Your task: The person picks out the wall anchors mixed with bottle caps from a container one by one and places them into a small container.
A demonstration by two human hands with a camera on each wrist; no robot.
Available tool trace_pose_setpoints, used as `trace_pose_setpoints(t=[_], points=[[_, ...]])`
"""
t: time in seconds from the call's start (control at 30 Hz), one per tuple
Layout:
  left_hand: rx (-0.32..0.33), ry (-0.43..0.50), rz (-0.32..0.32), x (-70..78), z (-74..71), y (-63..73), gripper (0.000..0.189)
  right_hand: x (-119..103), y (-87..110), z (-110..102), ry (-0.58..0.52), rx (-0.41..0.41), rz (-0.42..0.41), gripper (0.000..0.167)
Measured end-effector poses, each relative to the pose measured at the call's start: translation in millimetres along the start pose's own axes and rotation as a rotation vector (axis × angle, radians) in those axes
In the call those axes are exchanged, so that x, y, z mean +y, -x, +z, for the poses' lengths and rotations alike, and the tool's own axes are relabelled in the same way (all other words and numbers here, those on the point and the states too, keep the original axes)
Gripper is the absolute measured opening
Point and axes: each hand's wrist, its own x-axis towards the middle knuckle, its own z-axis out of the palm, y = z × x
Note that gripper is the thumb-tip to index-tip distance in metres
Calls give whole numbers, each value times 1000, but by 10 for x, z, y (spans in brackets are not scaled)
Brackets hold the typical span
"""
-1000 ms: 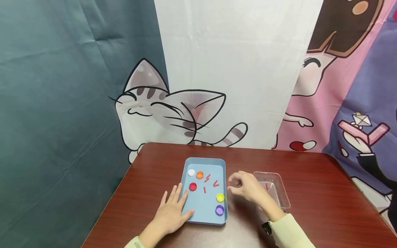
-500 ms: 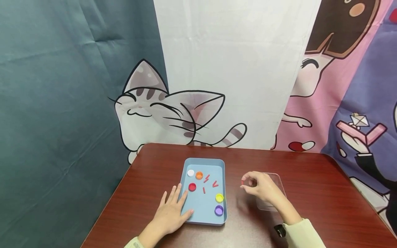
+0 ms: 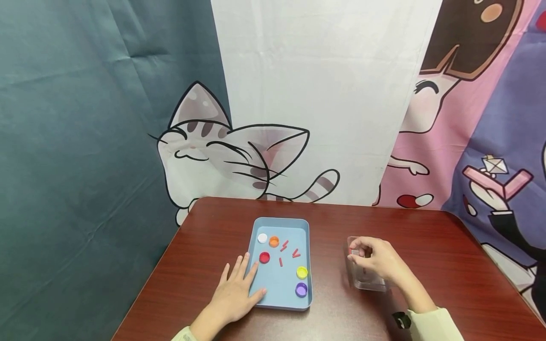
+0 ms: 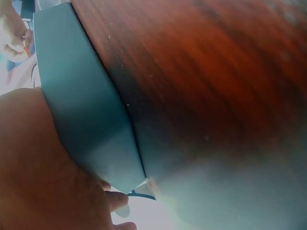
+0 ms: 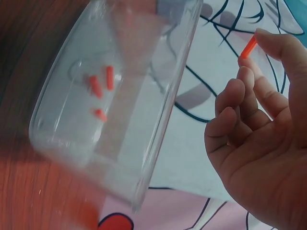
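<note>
My right hand (image 3: 377,258) pinches a small red stick (image 5: 249,46) between thumb and forefinger, its other fingers loosely curled. It hovers over the clear plastic box (image 3: 370,285), hiding much of it in the head view. Inside the box, the right wrist view shows several red sticks (image 5: 110,78). My left hand (image 3: 234,290) lies with fingers spread across the left edge of the blue tray (image 3: 279,294). In that tray, several red sticks (image 3: 281,262) are scattered near a red cap (image 3: 264,257) and an orange cap (image 3: 274,242).
Also in the tray are a white cap (image 3: 262,238) at the back left, and a yellow cap (image 3: 302,272) and a purple cap (image 3: 301,290) at the front right. Both containers stand on a brown wooden table (image 3: 328,312). A printed curtain (image 3: 324,94) hangs behind it.
My right hand has moved right, away from beside the tray to over the clear box, with the red stick still pinched. My left hand has stayed in place on the tray.
</note>
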Motion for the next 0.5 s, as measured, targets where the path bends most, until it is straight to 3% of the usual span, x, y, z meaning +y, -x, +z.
trace_pose_setpoints(t=[0.5], points=[[6,12,-2,1,0,-6,78,259,155,-236,44,22,65,18]])
